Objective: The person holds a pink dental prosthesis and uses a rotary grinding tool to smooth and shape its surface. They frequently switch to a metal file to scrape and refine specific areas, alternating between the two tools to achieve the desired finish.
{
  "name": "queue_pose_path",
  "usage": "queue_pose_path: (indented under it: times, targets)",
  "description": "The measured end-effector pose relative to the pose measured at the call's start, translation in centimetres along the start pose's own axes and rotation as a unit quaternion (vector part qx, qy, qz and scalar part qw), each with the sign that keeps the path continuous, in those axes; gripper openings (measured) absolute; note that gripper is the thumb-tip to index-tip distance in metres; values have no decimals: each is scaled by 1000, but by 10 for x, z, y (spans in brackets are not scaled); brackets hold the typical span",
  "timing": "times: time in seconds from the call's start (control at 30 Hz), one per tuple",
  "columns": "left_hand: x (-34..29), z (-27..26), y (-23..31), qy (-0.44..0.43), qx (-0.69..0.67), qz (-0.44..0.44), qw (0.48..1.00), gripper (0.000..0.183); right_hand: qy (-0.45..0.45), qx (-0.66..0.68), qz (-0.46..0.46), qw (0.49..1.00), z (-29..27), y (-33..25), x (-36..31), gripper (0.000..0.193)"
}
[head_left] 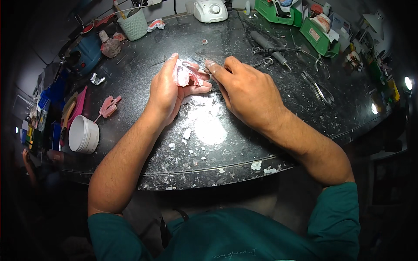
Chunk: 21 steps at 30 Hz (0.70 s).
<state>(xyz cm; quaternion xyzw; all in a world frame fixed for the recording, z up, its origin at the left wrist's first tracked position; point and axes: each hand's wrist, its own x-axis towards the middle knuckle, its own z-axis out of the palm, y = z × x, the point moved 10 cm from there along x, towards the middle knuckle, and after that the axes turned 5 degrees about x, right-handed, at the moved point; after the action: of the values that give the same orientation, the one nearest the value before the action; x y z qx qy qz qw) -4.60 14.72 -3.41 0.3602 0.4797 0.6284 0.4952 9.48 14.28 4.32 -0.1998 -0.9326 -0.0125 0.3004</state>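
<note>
In my left hand (166, 87) rests a pink and white dental piece (186, 75), rough at its edges, with the fingers curled under and round it. My right hand (246, 87) is closed just to the right of the piece, thumb and fingers pinched round a thin tool (200, 55). Only the slim tip of that tool shows, pointing away to the upper left; its handle is hidden in the hand, so its exact kind is unclear. White chips (187, 133) and dust lie on the dark tabletop (244, 152) below both hands.
On the left stand a white tub (84, 135) and a pink fragment (109, 106). A grey rotary handpiece (267, 45) with its cord and metal pliers (318, 89) lie right. Behind are a white control unit (210, 10), a woven cup (133, 25) and green bins (320, 38).
</note>
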Motion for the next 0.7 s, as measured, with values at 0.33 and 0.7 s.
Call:
queue_pose_path:
  times: [0.33, 0.7]
  targets:
    - [0, 4, -4, -46, 54, -8, 997, 50, -10, -9, 7, 1000, 2, -5, -4, 27]
    - [-1, 8, -3, -137, 16, -12, 990, 48, -94, 97, 78, 988, 10, 14, -5, 28]
